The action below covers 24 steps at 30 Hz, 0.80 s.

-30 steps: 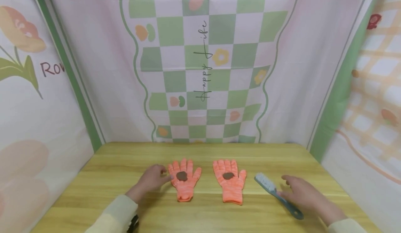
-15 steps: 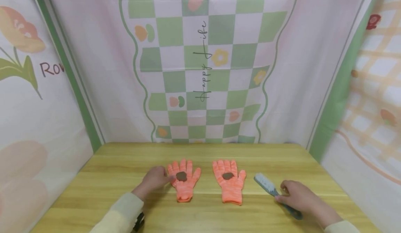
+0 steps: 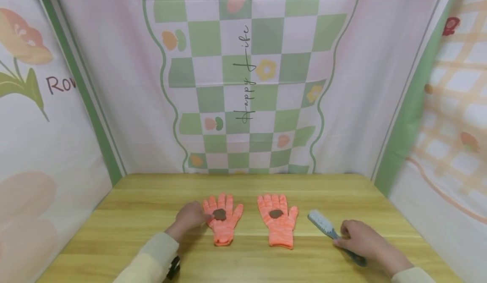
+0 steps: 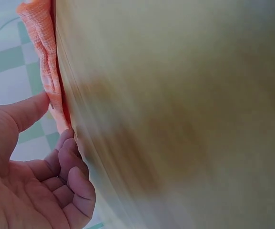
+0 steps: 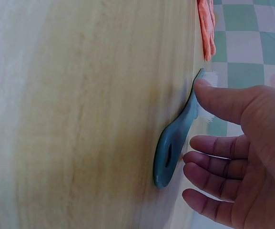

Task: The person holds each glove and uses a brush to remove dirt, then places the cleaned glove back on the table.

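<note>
Two orange knit gloves lie on the table with their fingers pointing away: the left glove (image 3: pixel 223 227) and the right glove (image 3: pixel 280 232). Each bears a brown patch on its palm. The thumb of my left hand (image 3: pixel 190 216) touches the outer edge of the left glove; in the left wrist view its other fingers curl loosely at the table beside the glove. At the right lies a scrub brush (image 5: pixel 170 148) with a blue-grey handle and white bristles. My right hand (image 3: pixel 363 241) is over its handle, thumb at the neck, with the other fingers loosely bent above the table.
The wooden table (image 3: pixel 243 264) ends at a hanging green-and-white checked cloth (image 3: pixel 237 142). Patterned curtains stand on both sides. A dark object (image 3: pixel 173 268) shows below the left sleeve (image 3: pixel 152 255).
My left hand has moved slightly right, its thumb coming onto the glove's edge. My right hand has come lower over the brush handle. Gloves and brush have stayed in place.
</note>
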Available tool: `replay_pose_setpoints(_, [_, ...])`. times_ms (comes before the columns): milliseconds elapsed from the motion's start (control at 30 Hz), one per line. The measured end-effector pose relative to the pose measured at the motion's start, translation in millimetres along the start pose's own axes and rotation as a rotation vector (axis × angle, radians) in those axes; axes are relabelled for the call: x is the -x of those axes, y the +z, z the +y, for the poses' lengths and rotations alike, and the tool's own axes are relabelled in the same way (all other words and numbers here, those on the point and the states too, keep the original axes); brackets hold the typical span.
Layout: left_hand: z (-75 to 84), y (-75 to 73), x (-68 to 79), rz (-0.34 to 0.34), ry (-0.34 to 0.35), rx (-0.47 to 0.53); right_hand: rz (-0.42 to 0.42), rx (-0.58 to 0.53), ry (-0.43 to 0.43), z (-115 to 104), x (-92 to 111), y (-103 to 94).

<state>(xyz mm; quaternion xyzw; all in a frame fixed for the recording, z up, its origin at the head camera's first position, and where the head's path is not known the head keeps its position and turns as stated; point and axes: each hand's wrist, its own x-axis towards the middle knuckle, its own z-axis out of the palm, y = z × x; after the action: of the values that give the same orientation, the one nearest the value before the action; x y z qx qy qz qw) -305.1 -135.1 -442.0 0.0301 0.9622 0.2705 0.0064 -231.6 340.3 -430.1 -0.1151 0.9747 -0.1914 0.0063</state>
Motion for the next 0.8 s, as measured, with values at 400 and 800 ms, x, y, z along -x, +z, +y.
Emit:
replay_pose_setpoints(400, [2.1,-3.6,-2.0,0.01,-0.008,0.018,0.009,0.019,-0.003,0.5,-0.1,1.3])
replay_pose_setpoints(800, [1.3,-0.7,-0.9,0.019,0.026,0.169,-0.005,-0.015,0.041,-1.4,1.1,3.9])
